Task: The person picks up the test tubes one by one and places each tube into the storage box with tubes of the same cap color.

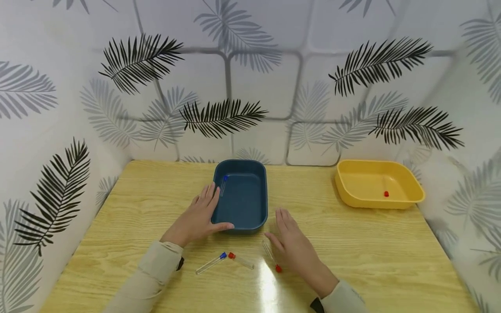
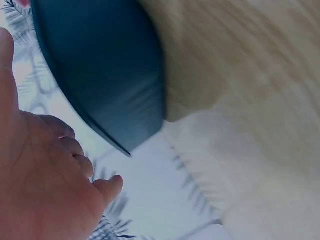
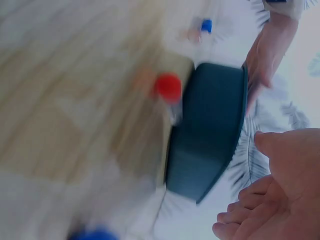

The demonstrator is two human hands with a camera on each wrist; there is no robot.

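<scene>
Left of the blue tray (image 1: 244, 198), perhaps touching, was the unclenched left hand (image 1: 196, 217); beside a tube (image 1: 272, 256), the unclenched right hand (image 1: 295, 245).

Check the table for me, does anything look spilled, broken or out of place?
I see nothing spilled or broken. It's slightly untidy, though: a blue-capped tube and two red-capped tubes lie loose at different angles on the table, in front of the blue tray rather than inside it.

Dark blue tray (image 1: 242, 200), clear tubes (image 1: 210, 264) (caps (image 1: 232, 255) red or blue), yellow tray (image 1: 368, 203), woodgrain table (image 1: 391, 252), black leaves (image 1: 223, 118) on whitish backdrop (image 1: 266, 95)
</scene>
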